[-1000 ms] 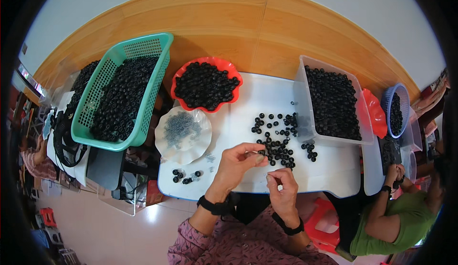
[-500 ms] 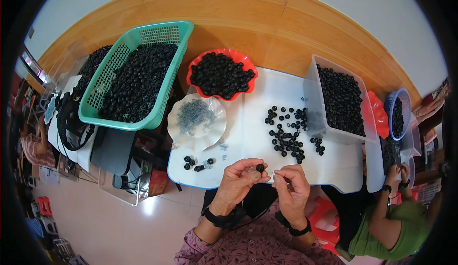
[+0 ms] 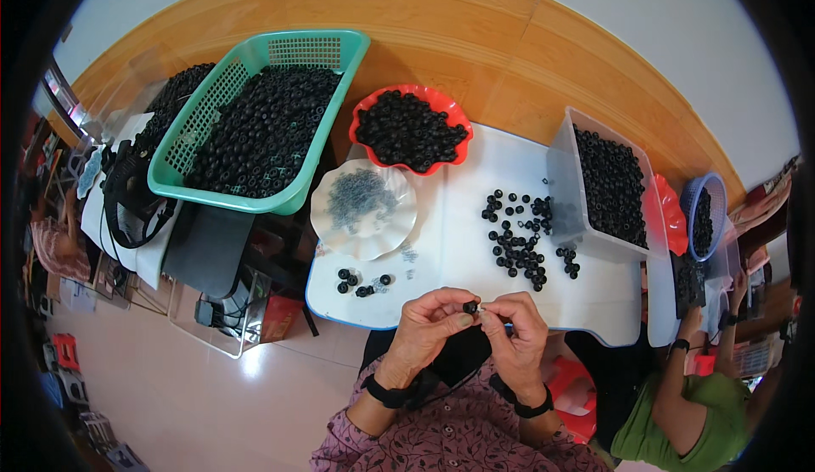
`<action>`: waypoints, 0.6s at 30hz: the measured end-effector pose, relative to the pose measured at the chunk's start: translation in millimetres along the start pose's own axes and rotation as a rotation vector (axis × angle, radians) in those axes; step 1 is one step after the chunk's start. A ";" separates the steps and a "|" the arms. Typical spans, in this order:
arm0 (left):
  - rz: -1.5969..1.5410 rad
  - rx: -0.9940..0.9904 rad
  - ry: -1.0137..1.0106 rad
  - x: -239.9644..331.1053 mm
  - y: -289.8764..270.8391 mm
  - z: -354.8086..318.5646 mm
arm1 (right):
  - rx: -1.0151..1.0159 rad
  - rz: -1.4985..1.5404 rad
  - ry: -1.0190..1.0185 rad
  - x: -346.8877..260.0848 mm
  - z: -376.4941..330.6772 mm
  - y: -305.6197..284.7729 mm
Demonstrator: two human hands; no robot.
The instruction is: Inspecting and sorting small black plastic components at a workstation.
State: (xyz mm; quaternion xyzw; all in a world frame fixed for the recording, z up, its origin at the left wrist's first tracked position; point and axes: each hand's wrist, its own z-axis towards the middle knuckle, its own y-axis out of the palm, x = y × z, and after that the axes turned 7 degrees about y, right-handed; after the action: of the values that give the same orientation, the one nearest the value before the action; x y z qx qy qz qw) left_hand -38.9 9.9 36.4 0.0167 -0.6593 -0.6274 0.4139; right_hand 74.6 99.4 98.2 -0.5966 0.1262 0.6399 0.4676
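Near the front edge of the white table [image 3: 458, 251], my two hands meet at the fingertips. My left hand [image 3: 424, 332] pinches a small round black bead-like part [image 3: 469, 307]. In my right hand [image 3: 516, 329], the thumb and finger press together on a tiny pale piece [image 3: 480, 307] against the black part's right side; its kind is too small to make out. Loose black parts [image 3: 519, 255] lie scattered to the right of centre, with several more [image 3: 363, 290] at the left. A white scalloped plate [image 3: 386, 238] holds a pile of tiny clear grey pieces [image 3: 356, 200].
At the back stand a red bowl [image 3: 459, 117] and a green basket [image 3: 204, 200], both full of black parts. A translucent bin [image 3: 569, 192] of them stands right. Beyond are a purple basket [image 3: 722, 205] and a person in green [image 3: 700, 421]. A black strap [image 3: 127, 247] hangs left.
My hands have come together: the pale piece in my right fingers now meets the black part in my left. The view has shifted slightly.
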 end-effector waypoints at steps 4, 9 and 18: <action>0.049 -0.006 0.007 0.7 -2.6 -3.7 | -0.009 -0.013 -0.012 -4.2 -0.6 1.1; 0.117 -0.014 -0.019 6.8 -3.5 -7.0 | -0.089 0.056 0.060 -0.9 -0.7 -0.5; 0.109 -0.036 -0.024 3.8 -7.2 -11.3 | -0.226 0.194 0.164 1.7 0.7 -8.8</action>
State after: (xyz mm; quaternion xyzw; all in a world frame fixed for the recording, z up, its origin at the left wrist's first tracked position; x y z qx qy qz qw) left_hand -38.6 -2.9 30.9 -0.0343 -0.6528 -0.6158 0.4398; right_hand 80.9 105.3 100.4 -0.6806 0.1480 0.6413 0.3219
